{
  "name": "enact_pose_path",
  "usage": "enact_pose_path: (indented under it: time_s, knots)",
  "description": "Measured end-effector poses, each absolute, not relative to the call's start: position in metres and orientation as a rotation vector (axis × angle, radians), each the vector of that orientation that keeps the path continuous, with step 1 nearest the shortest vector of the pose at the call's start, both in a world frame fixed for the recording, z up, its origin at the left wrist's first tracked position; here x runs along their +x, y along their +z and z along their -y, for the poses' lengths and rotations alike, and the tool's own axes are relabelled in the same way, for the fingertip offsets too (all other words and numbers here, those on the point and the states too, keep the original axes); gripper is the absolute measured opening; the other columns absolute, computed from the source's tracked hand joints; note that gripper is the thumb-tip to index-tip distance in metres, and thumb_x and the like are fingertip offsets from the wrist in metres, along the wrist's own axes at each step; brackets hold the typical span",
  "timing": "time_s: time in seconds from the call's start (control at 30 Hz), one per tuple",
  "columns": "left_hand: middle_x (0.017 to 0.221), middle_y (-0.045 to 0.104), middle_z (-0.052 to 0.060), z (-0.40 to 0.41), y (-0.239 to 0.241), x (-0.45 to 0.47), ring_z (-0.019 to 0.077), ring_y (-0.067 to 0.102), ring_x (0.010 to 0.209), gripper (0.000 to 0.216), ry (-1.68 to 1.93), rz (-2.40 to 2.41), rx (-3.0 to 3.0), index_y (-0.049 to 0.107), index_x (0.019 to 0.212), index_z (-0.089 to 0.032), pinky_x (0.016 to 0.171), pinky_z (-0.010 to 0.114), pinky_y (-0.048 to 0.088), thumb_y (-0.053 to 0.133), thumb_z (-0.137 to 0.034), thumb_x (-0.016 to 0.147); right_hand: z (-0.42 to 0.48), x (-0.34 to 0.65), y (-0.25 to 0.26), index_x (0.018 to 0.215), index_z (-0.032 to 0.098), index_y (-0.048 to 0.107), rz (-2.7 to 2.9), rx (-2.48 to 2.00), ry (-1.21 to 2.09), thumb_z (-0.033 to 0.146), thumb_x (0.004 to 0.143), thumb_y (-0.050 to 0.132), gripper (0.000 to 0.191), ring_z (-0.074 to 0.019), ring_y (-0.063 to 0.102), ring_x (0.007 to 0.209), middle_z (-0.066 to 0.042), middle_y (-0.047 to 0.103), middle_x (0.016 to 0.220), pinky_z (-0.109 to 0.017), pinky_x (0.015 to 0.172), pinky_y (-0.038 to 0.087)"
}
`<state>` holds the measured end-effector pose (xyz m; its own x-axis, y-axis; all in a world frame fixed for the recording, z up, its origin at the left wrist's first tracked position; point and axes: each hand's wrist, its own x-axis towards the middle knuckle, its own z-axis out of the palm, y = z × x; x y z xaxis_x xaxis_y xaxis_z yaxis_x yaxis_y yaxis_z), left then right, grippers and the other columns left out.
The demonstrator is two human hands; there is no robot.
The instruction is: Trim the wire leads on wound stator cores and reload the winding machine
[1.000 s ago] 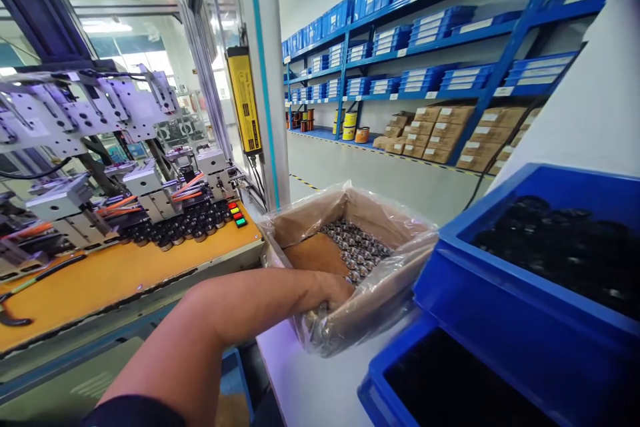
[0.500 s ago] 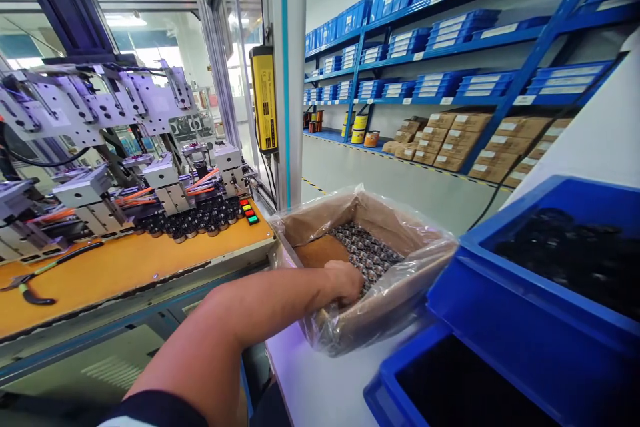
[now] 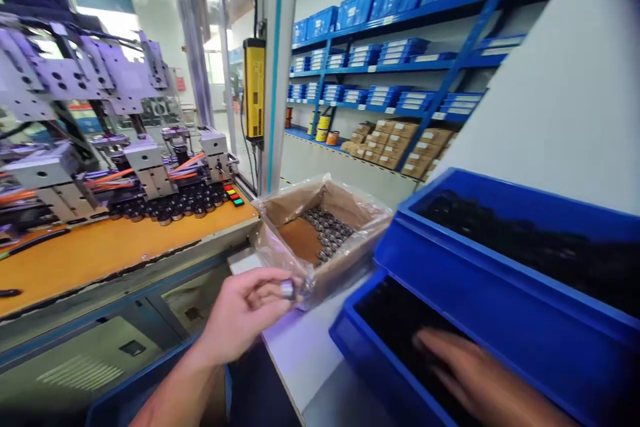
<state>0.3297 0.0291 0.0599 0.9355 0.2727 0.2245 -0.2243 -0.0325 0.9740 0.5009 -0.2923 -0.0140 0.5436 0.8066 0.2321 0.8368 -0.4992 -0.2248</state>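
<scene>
My left hand (image 3: pixel 255 307) pinches a small silvery cylindrical metal part (image 3: pixel 287 289) between thumb and fingers, just in front of the cardboard box. Clear plastic lines this box (image 3: pixel 327 283), and rows of small metal parts (image 3: pixel 327 230) lie inside it, beside a bare brown area. My right hand (image 3: pixel 460 360) reaches into the lower blue bin (image 3: pixel 370 353). Motion blurs its fingers, and whether they grip anything cannot be made out. The dark contents of that bin are indistinct.
An upper blue bin (image 3: pixel 480 267) of black parts stands beside the box. At left, a machine (image 3: pixel 145 160) has black round parts (image 3: pixel 170 207) and coloured buttons (image 3: pixel 233 195) on its orange worktop (image 3: pixel 125 243). Blue shelving (image 3: pixel 380 73) fills the background.
My left hand has come out of the box toward me with a metal part in its fingers. My right hand has appeared in the lower blue bin. The view has turned right.
</scene>
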Motion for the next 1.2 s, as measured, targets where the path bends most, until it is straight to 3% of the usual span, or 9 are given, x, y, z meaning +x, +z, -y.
enact_pose_path:
  time_s: [0.1, 0.27, 0.43, 0.63, 0.97, 1.1, 1.2]
  knots:
    - [0.107, 0.076, 0.009, -0.029, 0.041, 0.292, 0.0175, 0.074, 0.082, 0.027, 0.418, -0.103, 1.247, 0.075, 0.101, -0.020, 0.078, 0.029, 0.061, 0.081, -0.020, 0.074, 0.277, 0.496, 0.008, 0.083, 0.019, 0.069, 1.322, -2.516, -0.060, 0.015, 0.085, 0.044, 0.026, -0.0198, 0.071, 0.075, -0.007, 0.072, 0.082, -0.030, 0.071, 0.058]
    - [0.089, 0.077, 0.009, -0.029, 0.033, 0.263, 0.0172, 0.072, 0.075, 0.027, 0.347, -0.148, 1.175, 0.077, 0.102, -0.017, 0.079, 0.031, 0.062, 0.080, -0.023, 0.075, 0.242, 0.472, 0.054, 0.083, 0.017, 0.063, 1.217, -2.299, -0.397, 0.024, 0.089, 0.050, 0.015, -0.0159, 0.063, 0.069, -0.006, 0.065, 0.079, -0.028, 0.065, 0.053]
    - [0.103, 0.078, 0.010, -0.019, 0.040, 0.245, 0.0173, 0.074, 0.075, 0.034, 0.327, -0.151, 1.179, 0.077, 0.099, -0.020, 0.073, 0.026, 0.062, 0.086, -0.015, 0.066, 0.185, 0.407, 0.091, 0.087, 0.017, 0.061, 1.379, -1.803, -0.387, 0.012, 0.087, 0.055, 0.008, -0.0108, 0.055, 0.066, -0.002, 0.059, 0.077, -0.022, 0.060, 0.048]
    - [0.077, 0.079, 0.004, 0.003, 0.042, 0.231, 0.0177, 0.075, 0.069, 0.035, 0.329, -0.125, 1.282, 0.079, 0.091, -0.021, 0.067, 0.022, 0.062, 0.086, -0.007, 0.060, 0.157, 0.348, 0.075, 0.097, 0.015, 0.060, 1.491, -1.457, -0.201, 0.010, 0.086, 0.057, 0.012, -0.0124, 0.060, 0.075, -0.006, 0.062, 0.084, -0.023, 0.066, 0.053]
    - [0.076, 0.080, 0.002, 0.019, 0.037, 0.230, 0.0154, 0.076, 0.068, 0.036, 0.268, -0.089, 1.215, 0.079, 0.091, -0.024, 0.067, 0.017, 0.060, 0.084, -0.005, 0.061, 0.169, 0.344, 0.069, 0.105, 0.014, 0.061, 1.552, -1.437, -0.226, 0.006, 0.086, 0.057, 0.021, -0.0145, 0.061, 0.085, -0.009, 0.061, 0.091, -0.026, 0.073, 0.057]
    - [0.077, 0.080, 0.003, 0.020, 0.033, 0.232, 0.0171, 0.076, 0.070, 0.036, 0.296, -0.092, 1.214, 0.079, 0.094, -0.023, 0.067, 0.020, 0.061, 0.085, -0.007, 0.063, 0.170, 0.349, 0.065, 0.113, 0.009, 0.058, 1.638, -1.374, -0.211, 0.007, 0.080, 0.058, 0.033, -0.0180, 0.061, 0.091, -0.014, 0.061, 0.099, -0.031, 0.076, 0.058]
    - [0.076, 0.079, 0.003, 0.019, 0.030, 0.233, 0.0189, 0.075, 0.070, 0.036, 0.326, -0.110, 1.217, 0.078, 0.096, -0.023, 0.068, 0.024, 0.062, 0.085, -0.009, 0.063, 0.168, 0.354, 0.062, 0.112, 0.007, 0.057, 1.711, -1.373, -0.358, 0.006, 0.080, 0.060, 0.032, -0.0195, 0.061, 0.090, -0.015, 0.062, 0.097, -0.033, 0.075, 0.058]
